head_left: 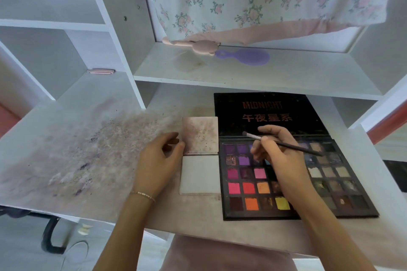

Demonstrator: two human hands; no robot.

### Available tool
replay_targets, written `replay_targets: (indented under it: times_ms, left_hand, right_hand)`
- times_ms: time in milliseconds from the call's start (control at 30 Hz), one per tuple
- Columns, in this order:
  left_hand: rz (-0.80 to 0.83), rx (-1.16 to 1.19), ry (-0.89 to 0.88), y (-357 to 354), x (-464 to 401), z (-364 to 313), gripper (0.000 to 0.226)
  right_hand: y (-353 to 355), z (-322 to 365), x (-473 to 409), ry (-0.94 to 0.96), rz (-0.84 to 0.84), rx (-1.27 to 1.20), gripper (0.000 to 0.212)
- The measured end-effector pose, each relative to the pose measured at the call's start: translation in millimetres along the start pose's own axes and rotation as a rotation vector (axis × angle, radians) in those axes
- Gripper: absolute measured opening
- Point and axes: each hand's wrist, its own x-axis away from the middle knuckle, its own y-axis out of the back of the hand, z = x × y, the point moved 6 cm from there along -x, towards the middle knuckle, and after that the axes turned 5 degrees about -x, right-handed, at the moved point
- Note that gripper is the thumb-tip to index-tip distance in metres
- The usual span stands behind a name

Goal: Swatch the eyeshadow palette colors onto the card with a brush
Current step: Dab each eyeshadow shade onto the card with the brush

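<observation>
On the white desk (242, 233), the open eyeshadow palette (297, 182) lies flat, black lid (268, 114) folded back away from the person, "MIDNIGHT" printed on it. Right hand (277, 158) hovers over the palette's upper pans, fingers curled round a thin black brush (284, 144); the bristle end points left, above the lid-pan hinge line, not touching any pan as far as I can tell. Just left of the palette: two square cards, the upper card (200, 134) smudged pink-purple, the lower card (200, 175) near-blank. Left hand (158, 158) sits left of the cards, thumb and fingertip pinching the upper card's left edge. Further left of the palette, the desk is smeared with powder residue (88, 149).
</observation>
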Motion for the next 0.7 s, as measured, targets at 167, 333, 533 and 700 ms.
replay_targets:
  times_ms: [167,333,533,700]
  left_hand:
    - [-0.052,0.063,0.045,-7.4,-23.0,4.6,0.02]
    - [-0.064,0.048,0.018,-11.5,-27.5,10.6,0.008]
    - [-0.095,0.04,0.008,-11.7,-27.2,12.4,0.007]
    - [-0.098,0.025,-0.009,-13.4,-29.2,11.8,0.009]
  right_hand:
    - [-14.1,-3.6,-8.7,0.007,0.067,0.118,0.022]
    - [-18.0,-11.8,-17.6,0.003,0.06,0.238,0.02]
    - [-22.1,-16.6,-17.2,0.027,0.092,0.314,0.015]
    - [-23.0,-18.4,-18.9,0.035,0.097,0.385,0.017]
